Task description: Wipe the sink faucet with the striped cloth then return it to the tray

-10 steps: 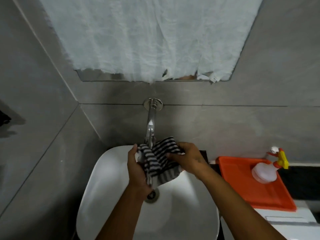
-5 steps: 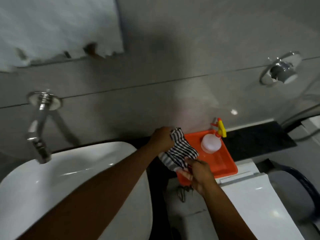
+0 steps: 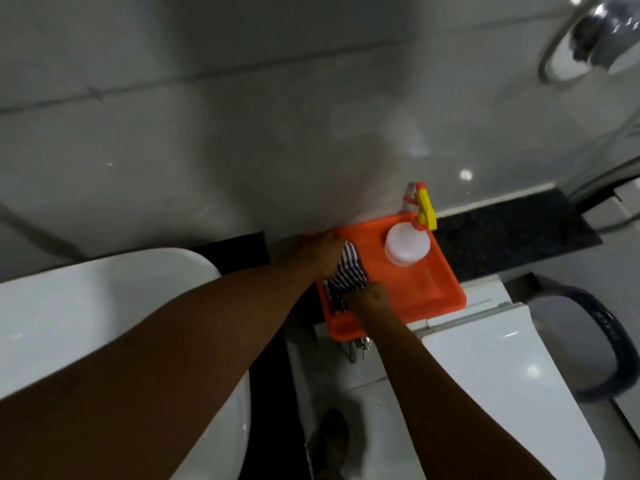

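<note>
At the far left the white sink [image 3: 104,306] fills the lower corner, with the left forearm stretching across its rim toward the orange tray [image 3: 440,289]. The left hand [image 3: 322,252] grips the far end of the striped cloth [image 3: 346,275], which lies bunched on the left part of the tray, while the right hand [image 3: 369,299] is closed on the cloth's near end. Further right on the tray a white spray bottle [image 3: 407,245] with a yellow trigger stands near the wall, apart from the cloth, and a white toilet lid [image 3: 502,375] lies below the tray.
</note>
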`<state>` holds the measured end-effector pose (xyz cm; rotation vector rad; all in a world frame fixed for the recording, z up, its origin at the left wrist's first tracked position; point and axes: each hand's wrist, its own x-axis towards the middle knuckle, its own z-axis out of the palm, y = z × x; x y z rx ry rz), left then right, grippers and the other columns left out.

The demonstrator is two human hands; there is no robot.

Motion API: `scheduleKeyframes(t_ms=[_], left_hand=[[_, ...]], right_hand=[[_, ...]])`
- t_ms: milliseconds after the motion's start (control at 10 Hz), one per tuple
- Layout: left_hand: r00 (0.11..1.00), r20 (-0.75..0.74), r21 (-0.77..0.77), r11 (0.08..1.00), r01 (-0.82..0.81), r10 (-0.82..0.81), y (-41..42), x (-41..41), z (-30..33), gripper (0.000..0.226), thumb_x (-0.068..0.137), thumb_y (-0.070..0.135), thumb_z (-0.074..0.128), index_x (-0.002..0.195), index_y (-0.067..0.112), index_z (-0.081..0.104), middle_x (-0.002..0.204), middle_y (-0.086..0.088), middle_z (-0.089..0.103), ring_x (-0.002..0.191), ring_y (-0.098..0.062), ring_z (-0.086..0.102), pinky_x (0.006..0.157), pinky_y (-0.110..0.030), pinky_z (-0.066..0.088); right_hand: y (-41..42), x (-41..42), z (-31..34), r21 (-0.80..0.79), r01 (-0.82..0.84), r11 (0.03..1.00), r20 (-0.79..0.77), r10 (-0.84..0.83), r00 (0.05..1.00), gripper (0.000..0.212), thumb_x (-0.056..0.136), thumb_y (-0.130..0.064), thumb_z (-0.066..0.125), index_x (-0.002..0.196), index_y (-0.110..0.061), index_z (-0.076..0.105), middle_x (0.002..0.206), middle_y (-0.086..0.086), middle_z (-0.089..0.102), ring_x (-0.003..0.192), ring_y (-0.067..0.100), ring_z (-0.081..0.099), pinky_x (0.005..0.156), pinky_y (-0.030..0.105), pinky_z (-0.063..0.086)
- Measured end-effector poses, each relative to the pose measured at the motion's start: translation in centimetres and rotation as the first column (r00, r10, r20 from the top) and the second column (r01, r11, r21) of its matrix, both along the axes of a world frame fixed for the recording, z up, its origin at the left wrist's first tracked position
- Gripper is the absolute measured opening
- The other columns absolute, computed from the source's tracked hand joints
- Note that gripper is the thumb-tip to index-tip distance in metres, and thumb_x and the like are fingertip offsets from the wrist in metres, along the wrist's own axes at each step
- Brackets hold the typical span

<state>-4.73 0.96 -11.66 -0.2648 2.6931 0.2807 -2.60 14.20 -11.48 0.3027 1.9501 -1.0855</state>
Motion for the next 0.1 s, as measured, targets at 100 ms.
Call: scheduleKeyframes(t_ms=[100], left_hand=[[0.995, -0.088, 0.005, 0.999, -0.035, 0.035, -2.23, 2.35, 3.18, 0.046, 0.081, 0.019, 0.064, 0.124, 0.007, 0.053, 0.131, -0.019, 0.056, 0.119, -0.038, 0.056, 0.098, -0.046, 0.050]], right_hand=[[-1.83, 0.28, 3.30, 0.029, -0.094, 0.995, -0.322, 0.099, 0.942, 0.048, 0.090, -0.019, 0.063, 0.132, 0.002, 0.050, 0.132, 0.024, 0.058, 0.123, 0.039, 0.056, 0.107, 0.044, 0.043]])
